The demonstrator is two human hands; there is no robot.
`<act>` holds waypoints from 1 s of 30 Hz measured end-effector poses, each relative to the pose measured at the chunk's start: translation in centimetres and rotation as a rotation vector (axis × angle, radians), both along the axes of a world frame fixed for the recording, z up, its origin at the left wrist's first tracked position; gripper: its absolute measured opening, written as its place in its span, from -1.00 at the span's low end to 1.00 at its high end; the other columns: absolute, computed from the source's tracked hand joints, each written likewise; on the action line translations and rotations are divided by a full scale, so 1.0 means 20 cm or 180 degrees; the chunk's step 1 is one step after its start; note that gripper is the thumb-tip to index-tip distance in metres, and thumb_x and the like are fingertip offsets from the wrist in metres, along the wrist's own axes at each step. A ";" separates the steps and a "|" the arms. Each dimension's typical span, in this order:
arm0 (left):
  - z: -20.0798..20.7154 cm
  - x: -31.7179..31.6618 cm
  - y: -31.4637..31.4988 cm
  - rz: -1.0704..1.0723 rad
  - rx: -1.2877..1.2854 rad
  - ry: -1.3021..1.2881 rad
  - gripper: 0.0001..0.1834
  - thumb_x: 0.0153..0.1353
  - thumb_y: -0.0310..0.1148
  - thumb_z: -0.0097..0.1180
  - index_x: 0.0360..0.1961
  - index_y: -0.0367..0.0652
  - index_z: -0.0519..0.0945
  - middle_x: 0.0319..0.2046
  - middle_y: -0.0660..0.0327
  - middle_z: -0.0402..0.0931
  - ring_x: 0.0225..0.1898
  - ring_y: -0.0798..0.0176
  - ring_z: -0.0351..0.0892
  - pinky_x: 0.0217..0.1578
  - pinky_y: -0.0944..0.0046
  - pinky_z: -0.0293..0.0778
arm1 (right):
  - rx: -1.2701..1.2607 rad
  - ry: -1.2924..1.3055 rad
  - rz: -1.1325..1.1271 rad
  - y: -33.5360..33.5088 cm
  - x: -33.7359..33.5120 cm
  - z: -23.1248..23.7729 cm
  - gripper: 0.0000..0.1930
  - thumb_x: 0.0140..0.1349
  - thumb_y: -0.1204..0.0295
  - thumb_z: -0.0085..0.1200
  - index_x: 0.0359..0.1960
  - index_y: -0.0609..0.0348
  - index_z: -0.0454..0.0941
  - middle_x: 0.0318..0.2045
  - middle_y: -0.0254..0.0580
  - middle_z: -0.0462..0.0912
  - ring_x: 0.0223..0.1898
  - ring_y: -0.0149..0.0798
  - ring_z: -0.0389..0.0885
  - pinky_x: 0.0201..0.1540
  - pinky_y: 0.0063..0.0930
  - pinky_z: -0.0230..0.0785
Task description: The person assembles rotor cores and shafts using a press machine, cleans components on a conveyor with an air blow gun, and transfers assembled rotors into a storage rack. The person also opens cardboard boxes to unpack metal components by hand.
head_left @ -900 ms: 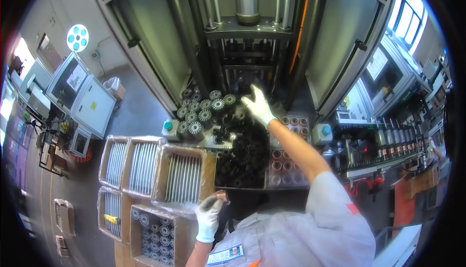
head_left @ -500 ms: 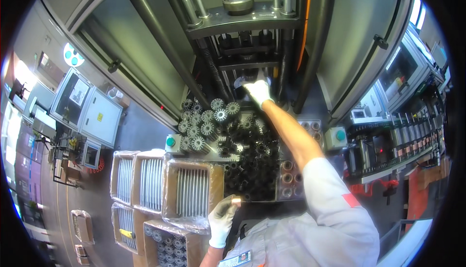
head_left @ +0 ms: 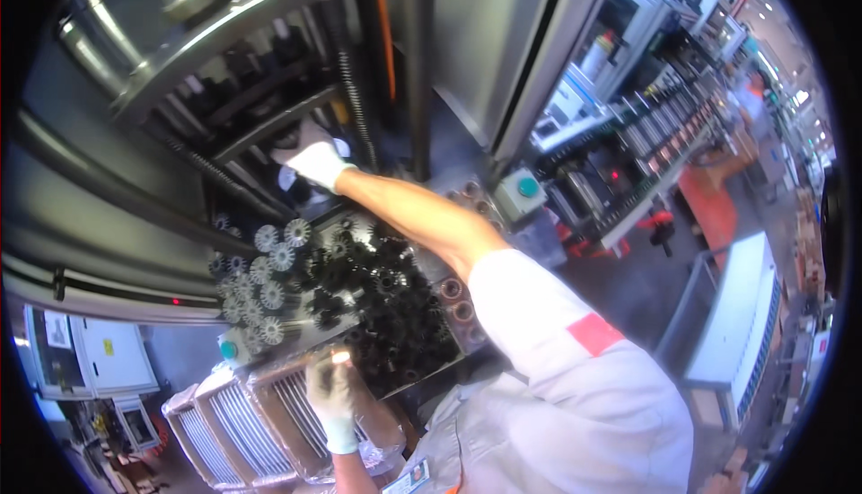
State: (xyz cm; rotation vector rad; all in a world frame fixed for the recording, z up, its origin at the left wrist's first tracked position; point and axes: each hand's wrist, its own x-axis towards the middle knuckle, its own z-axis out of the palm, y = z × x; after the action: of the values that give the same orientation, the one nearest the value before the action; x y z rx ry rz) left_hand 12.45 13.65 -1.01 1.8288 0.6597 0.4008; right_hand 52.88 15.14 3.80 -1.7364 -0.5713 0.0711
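Your left hand (head_left: 329,391) pinches a small copper-coloured piece (head_left: 341,357) at its fingertips, over the boxes of rods (head_left: 241,427) and beside the black toothed parts (head_left: 391,292). Your right hand (head_left: 314,154) reaches into the press (head_left: 233,36); its fingertips are lost in shadow, so whether they grip cannot be told. A ribbed hose (head_left: 353,90) and dark post (head_left: 413,63) stand to its right, and silvery slotted cores (head_left: 269,269) crowd below-left. Your right forearm crosses above copper-coloured rings (head_left: 452,289), with a button box (head_left: 521,193) beyond. Open floor shows between your right sleeve (head_left: 557,305) and the pale bench (head_left: 732,323).
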 end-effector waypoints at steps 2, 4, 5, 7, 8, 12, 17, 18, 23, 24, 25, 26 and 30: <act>0.04 0.09 0.02 -0.0026 0.0068 -0.0070 -0.75 0.31 -0.25 0.28 -0.23 -0.26 0.65 -0.09 0.09 0.53 0.02 0.13 0.50 0.11 0.17 0.38 | -0.0105 -0.0200 -0.0059 -0.07 -0.07 0.12 -0.23 0.01 0.17 0.41 0.14 0.43 0.34 -0.17 0.19 0.67 -0.12 0.05 0.68 -0.05 -0.19 0.50; 0.07 0.24 0.04 -0.0300 0.0806 -0.0107 -0.82 0.31 -0.36 0.21 -0.24 -0.28 0.59 -0.21 0.10 0.46 -0.10 0.11 0.48 0.01 0.16 0.39 | 0.0004 0.1264 0.0985 -0.14 -0.07 0.05 -0.49 0.19 0.22 0.33 0.02 0.32 0.45 -0.42 -0.17 0.67 -0.40 -0.38 0.61 -0.34 -0.42 0.46; 0.04 0.32 0.08 -0.0268 0.0896 -0.0136 -0.87 0.28 -0.42 0.18 -0.24 -0.28 0.58 -0.22 0.09 0.47 -0.11 0.09 0.48 0.00 0.14 0.39 | 0.0815 0.0808 0.1550 -0.26 -0.17 0.13 -0.69 0.24 0.26 0.28 -0.57 0.14 0.52 -0.69 -0.46 0.42 -0.66 -0.55 0.34 -0.57 -0.47 0.24; 0.10 0.56 0.09 -0.0440 0.1374 -0.0506 -0.89 0.31 -0.43 0.16 -0.28 -0.27 0.61 -0.30 0.13 0.51 -0.19 0.16 0.49 -0.08 0.21 0.42 | 0.1054 0.0896 0.1863 -0.44 -0.28 0.08 -0.73 0.28 0.31 0.24 -0.54 0.10 0.52 -0.64 -0.51 0.43 -0.57 -0.59 0.37 -0.51 -0.51 0.25; 0.11 0.67 0.09 -0.0462 0.1574 -0.0389 -0.89 0.30 -0.43 0.16 -0.26 -0.28 0.62 -0.30 0.10 0.51 -0.18 0.13 0.50 -0.07 0.20 0.42 | 0.0320 0.1261 0.2121 -0.66 -0.34 0.15 -0.81 0.27 0.33 0.24 -0.40 0.15 0.55 -0.53 -0.46 0.54 -0.49 -0.61 0.43 -0.44 -0.55 0.32; 0.15 1.15 0.12 -0.0454 0.2460 -0.0767 -0.83 0.24 -0.36 0.29 -0.25 -0.19 0.58 -0.27 0.02 0.48 -0.24 -0.06 0.54 -0.22 0.05 0.47 | -0.1438 0.1135 0.1761 -1.41 -0.56 0.22 -0.30 0.04 0.10 0.39 0.12 0.30 0.47 -0.19 -0.04 0.70 -0.15 -0.25 0.65 -0.03 -0.35 0.50; 0.03 1.56 0.37 -0.0540 0.3929 -0.0513 -0.88 0.18 -0.36 0.23 -0.27 -0.09 0.61 -0.34 -0.02 0.55 -0.36 -0.13 0.59 -0.35 -0.07 0.52 | -0.2882 0.1449 0.0092 -2.08 -0.50 0.42 -0.32 0.03 -0.01 0.32 0.07 0.22 0.45 -0.27 0.04 0.70 -0.23 -0.04 0.71 -0.11 -0.19 0.53; 0.03 1.61 0.39 -0.0814 0.3874 -0.0134 -0.87 0.21 -0.34 0.21 -0.25 -0.13 0.63 -0.37 -0.04 0.59 -0.33 -0.12 0.62 -0.27 -0.06 0.53 | -0.3031 0.1083 -0.0411 -2.21 -0.44 0.39 -0.32 0.03 -0.03 0.30 0.03 0.22 0.44 -0.26 0.07 0.70 -0.23 0.01 0.71 -0.11 -0.18 0.53; -0.03 1.76 0.43 -0.1140 0.2952 -0.0213 -0.77 0.19 -0.33 0.32 -0.25 -0.30 0.71 -0.21 -0.05 0.68 -0.13 -0.05 0.67 -0.06 0.10 0.52 | -0.3765 -0.0069 -0.2080 -2.91 0.04 0.05 -0.34 0.06 -0.05 0.20 0.03 0.22 0.42 -0.18 0.15 0.70 -0.10 0.12 0.70 -0.01 -0.11 0.50; -0.03 1.77 0.44 -0.1110 0.2759 -0.0196 -0.76 0.18 -0.34 0.34 -0.25 -0.32 0.71 -0.23 -0.03 0.69 -0.15 -0.03 0.67 -0.08 0.13 0.52 | -0.3885 0.0078 -0.2161 -2.98 0.13 0.05 -0.33 0.06 -0.04 0.19 0.05 0.24 0.42 -0.13 0.16 0.70 -0.04 0.10 0.69 0.02 -0.12 0.49; -0.04 1.78 0.45 -0.1122 0.2599 -0.0050 -0.76 0.17 -0.35 0.35 -0.24 -0.33 0.71 -0.26 -0.01 0.69 -0.19 0.00 0.68 -0.09 0.14 0.52 | -0.4030 0.0092 -0.2104 -3.03 0.21 0.06 -0.30 0.06 -0.05 0.19 0.09 0.26 0.41 -0.07 0.17 0.68 0.01 0.09 0.67 0.05 -0.13 0.48; -0.04 1.80 0.46 -0.1132 0.2441 0.0104 -0.75 0.16 -0.36 0.37 -0.24 -0.34 0.70 -0.29 0.00 0.70 -0.22 0.02 0.68 -0.10 0.16 0.51 | -0.4174 0.0112 -0.2037 -3.07 0.27 0.06 -0.27 0.05 -0.05 0.18 0.12 0.28 0.41 0.00 0.18 0.66 0.06 0.09 0.65 0.08 -0.14 0.47; -0.05 1.84 0.42 -0.0865 0.2484 0.0237 -0.64 0.18 -0.21 0.39 -0.23 -0.34 0.67 -0.32 -0.03 0.70 -0.29 -0.04 0.68 -0.18 0.11 0.51 | -0.4231 0.0753 -0.1582 -3.12 0.41 -0.02 -0.19 0.04 -0.06 0.19 0.22 0.28 0.39 0.10 0.21 0.61 0.14 0.10 0.59 0.14 -0.16 0.44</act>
State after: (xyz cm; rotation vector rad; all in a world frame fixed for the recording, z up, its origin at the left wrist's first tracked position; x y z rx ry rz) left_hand 49.19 22.08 -1.99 2.6443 0.3001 0.4430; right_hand 61.18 -47.33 3.41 -3.0433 0.2149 0.3581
